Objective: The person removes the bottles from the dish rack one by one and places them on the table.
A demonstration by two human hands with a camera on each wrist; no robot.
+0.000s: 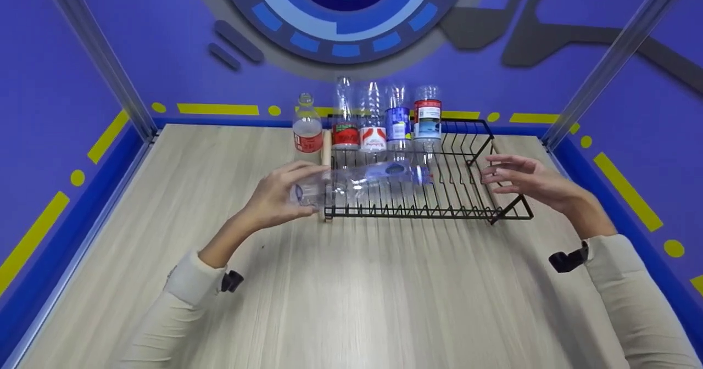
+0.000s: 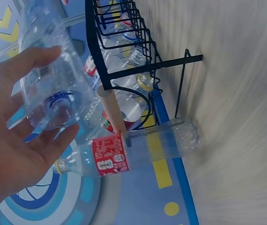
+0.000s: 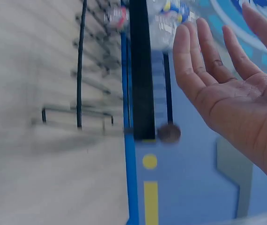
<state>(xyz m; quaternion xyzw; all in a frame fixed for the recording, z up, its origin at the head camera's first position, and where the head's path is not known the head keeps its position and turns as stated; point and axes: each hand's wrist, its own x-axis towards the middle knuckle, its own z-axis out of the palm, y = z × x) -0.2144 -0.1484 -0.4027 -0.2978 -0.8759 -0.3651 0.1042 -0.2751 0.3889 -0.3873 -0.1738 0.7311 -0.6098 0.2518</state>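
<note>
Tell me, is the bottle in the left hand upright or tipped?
Tipped: the held bottle runs sideways from the left hand, while the red-labelled bottle beside the rack stands upright.

"Where's the head camera?"
"High and set back, facing forward and down over the black wire rack with pale wooden end bars [image 1: 450,213]."
"And the wrist ones?"
"Close by the left hand [image 2: 18,140] and right hand [image 3: 241,98], tipped sideways; both share the rack and blue printed wall [image 1: 165,39]."
</note>
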